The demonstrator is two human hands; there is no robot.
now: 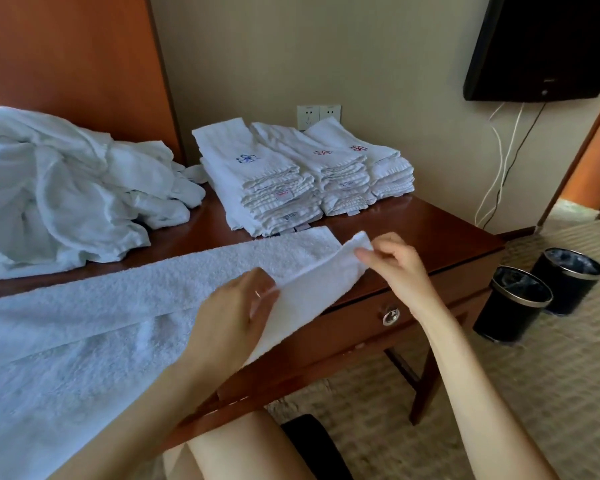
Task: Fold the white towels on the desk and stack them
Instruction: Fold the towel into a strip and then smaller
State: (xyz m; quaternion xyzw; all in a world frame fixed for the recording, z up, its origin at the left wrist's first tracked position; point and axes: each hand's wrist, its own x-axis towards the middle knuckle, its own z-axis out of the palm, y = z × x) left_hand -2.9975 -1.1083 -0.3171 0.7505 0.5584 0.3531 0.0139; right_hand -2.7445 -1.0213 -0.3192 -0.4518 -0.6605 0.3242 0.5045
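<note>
Close together, left hand (pixel 235 308) and right hand (pixel 394 266) pinch the towel (pixel 146 285).

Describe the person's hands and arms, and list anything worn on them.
The left hand and right hand wear no gloves. The forearms carry no sleeves, watch or bracelet as far as the picture shows them. A thin shiny band, probably a ring, sits on one finger of the left hand.

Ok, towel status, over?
Mid-fold: left hand and right hand pinch towel end, lifted off desk. Three folded stacks behind, loose pile left. Nothing blocking.
</note>
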